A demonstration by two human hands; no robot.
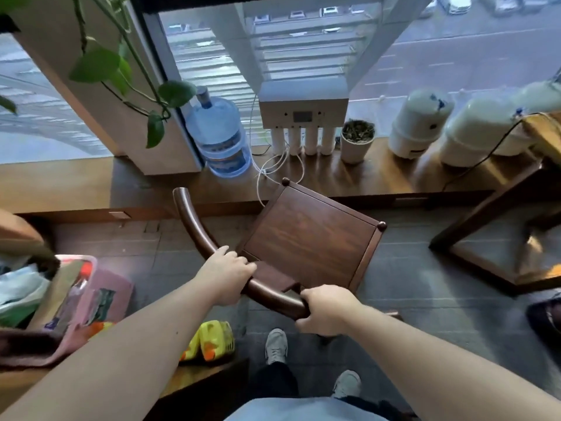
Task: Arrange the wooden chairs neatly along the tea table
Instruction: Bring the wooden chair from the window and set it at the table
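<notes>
Here, left hand [228, 273] and right hand [326, 309], each grip wrapped around the wooden chair [309, 238] backrest

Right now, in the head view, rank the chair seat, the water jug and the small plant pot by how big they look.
1. chair seat, though it is nearest the camera
2. water jug
3. plant pot

Dark brown chair [309, 238], pale blue water jug [220, 135], pink basket [112, 287].
</notes>
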